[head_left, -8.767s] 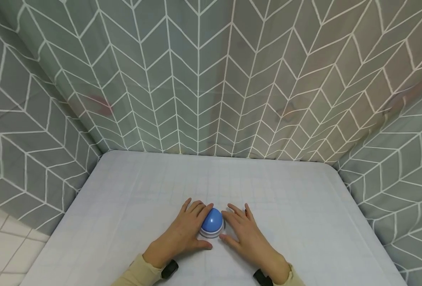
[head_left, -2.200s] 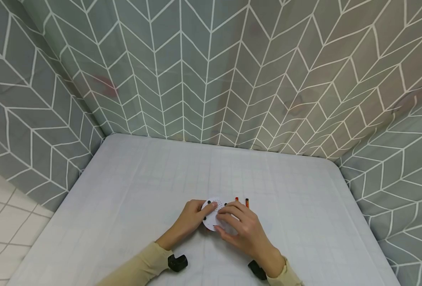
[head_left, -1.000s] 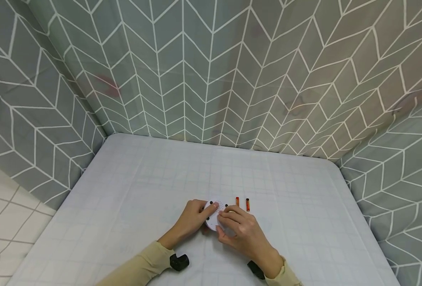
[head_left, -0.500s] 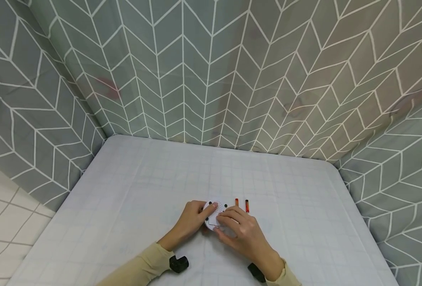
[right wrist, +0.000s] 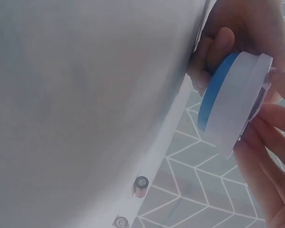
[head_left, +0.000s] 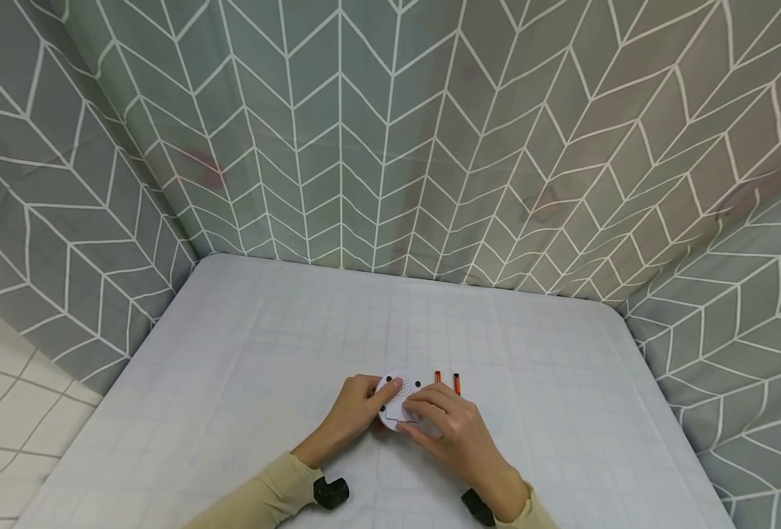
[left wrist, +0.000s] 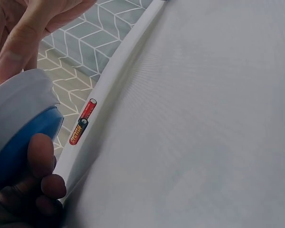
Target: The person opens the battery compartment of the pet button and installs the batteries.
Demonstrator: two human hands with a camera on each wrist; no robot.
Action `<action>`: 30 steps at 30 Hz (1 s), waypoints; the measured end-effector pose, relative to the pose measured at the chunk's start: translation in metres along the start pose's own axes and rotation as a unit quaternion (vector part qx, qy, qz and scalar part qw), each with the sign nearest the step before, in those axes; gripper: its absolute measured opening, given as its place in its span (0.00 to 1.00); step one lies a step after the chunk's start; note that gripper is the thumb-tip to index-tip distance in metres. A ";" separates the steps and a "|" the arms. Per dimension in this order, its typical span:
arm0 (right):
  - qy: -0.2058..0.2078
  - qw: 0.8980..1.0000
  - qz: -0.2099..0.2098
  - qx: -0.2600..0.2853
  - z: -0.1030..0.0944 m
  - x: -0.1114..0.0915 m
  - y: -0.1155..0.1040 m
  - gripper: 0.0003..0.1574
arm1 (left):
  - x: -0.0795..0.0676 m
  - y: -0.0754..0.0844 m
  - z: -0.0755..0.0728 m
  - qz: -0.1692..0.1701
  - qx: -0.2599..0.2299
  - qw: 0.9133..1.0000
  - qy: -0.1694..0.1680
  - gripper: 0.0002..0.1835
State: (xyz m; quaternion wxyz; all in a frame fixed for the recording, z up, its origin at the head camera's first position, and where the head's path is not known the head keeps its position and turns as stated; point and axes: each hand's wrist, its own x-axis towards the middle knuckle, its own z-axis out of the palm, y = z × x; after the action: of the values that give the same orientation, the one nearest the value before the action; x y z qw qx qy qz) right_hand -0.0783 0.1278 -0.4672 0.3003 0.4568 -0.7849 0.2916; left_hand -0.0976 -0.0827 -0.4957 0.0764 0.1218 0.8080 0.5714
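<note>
A round push button is turned over, its white underside with black feet and a patch of small holes facing up. In the left wrist view its blue dome faces down. My left hand grips the button, thumb on the underside and fingers under the dome. My right hand pinches the white battery cover on the underside. A dark gap along the cover's edge shows in the right wrist view, where the cover stands slightly raised. The right fingers hide part of it.
Two red and black batteries lie on the table just beyond my right hand, a left battery and a right battery. White cloth covers the table. Patterned curtains enclose its back and sides.
Earlier the button stood dome-up on the table between both hands; now the left hand holds it turned over. Over the last second, the battery cover's edge has parted from the base under the right fingers.
</note>
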 end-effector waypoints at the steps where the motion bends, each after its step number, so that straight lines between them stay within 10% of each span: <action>1: -0.001 1.000 0.003 0.001 0.000 0.000 0.000 0.18 | 0.000 0.000 0.000 -0.001 -0.001 1.000 0.000 0.24; 30: 0.004 0.999 -0.014 0.033 -0.001 -0.008 -0.004 0.10 | -0.002 -0.002 0.002 0.009 -0.012 1.000 0.007 0.23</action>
State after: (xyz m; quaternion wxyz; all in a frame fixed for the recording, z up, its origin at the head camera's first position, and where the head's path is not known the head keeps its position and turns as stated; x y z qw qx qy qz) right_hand -0.0715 0.1312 -0.4716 0.2920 0.4761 -0.7675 0.3147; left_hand -0.0958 -0.0823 -0.4981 0.0670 0.1243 0.8003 0.5827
